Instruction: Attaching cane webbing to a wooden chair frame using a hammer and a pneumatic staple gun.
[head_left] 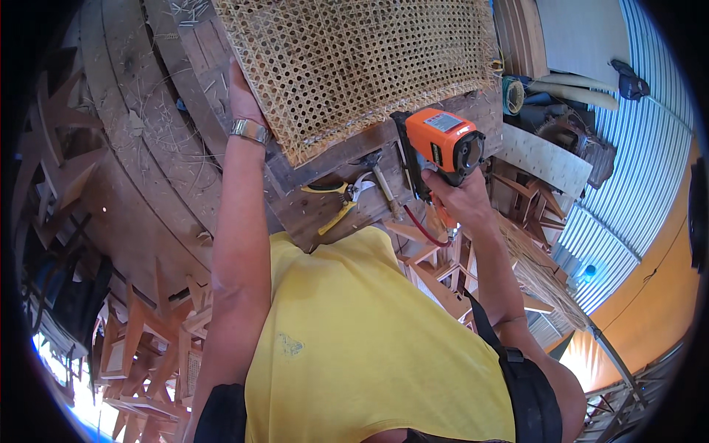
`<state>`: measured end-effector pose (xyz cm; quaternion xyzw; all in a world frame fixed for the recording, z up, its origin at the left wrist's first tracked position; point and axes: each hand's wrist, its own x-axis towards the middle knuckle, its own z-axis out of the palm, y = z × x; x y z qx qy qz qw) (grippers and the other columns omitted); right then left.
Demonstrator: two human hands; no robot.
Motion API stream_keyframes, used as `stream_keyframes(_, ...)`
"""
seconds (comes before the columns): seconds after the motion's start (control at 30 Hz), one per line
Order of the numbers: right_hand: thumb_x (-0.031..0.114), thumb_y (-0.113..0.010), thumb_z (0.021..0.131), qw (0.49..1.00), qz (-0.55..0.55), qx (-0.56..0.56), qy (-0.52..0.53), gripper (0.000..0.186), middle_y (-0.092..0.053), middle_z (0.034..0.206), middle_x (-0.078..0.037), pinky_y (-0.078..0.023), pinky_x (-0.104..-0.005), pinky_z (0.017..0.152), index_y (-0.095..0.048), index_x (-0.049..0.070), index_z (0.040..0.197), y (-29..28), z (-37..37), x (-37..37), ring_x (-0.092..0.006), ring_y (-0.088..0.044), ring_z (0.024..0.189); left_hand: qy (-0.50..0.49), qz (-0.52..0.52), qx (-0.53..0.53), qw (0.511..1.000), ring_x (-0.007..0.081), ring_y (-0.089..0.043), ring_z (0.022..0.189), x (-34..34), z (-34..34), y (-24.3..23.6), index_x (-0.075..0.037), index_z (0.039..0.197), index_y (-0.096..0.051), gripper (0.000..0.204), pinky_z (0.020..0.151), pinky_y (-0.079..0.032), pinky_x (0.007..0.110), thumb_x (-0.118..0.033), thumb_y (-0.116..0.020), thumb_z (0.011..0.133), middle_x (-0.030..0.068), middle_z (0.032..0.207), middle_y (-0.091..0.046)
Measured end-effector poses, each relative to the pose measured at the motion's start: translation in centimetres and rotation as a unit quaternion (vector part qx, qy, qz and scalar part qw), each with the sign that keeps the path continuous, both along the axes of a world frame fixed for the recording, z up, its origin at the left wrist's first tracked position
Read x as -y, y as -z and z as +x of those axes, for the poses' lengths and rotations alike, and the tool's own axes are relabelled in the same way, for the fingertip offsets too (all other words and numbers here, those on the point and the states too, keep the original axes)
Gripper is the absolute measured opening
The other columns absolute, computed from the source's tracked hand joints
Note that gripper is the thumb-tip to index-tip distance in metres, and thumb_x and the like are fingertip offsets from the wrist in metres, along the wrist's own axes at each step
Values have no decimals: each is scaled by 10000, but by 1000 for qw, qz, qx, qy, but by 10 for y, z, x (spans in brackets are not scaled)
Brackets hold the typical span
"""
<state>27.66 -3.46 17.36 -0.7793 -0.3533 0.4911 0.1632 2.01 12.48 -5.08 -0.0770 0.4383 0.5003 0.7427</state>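
Right hand (461, 196) grips an orange nail gun (443, 142), nose at the near edge of a woven cane panel (354, 66) on the tabletop (297, 219); left hand (242, 96), fingers hidden, probably steadies the panel's left side, grip unclear.

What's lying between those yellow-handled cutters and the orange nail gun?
In the head view, a hammer with a light-coloured handle lies between the yellow-handled cutters and the orange nail gun.
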Motion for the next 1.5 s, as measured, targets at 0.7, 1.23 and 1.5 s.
stream_keyframes(0.7,100,-675,853,997,-77,-5,-1,164,-561,671,22,-426,-278,536,-645,55,1007,6,4,-21,-73,-502,587,17,-14,-12,1000,276,-628,1035,2,2,-11,-72,1308,-545,660,878,-516,414,-601,-444,927,114,1236,-623)
stream_keyframes(1.23,104,-709,851,994,-99,-29,-21,250,-582,705,14,-448,-249,483,-599,65,1072,8,4,-39,-72,-550,533,6,-33,8,999,235,-635,996,-1,0,-7,-78,1284,-556,602,842,-525,371,-564,-429,952,83,1193,-636)
stream_keyframes(1.5,85,-694,842,986,-163,10,-35,234,-575,698,9,-449,-268,480,-589,58,1051,-3,-2,-58,-83,-550,525,-9,-20,8,1000,239,-632,1002,-2,0,-12,-82,1294,-552,588,855,-524,375,-550,-418,964,84,1196,-636)
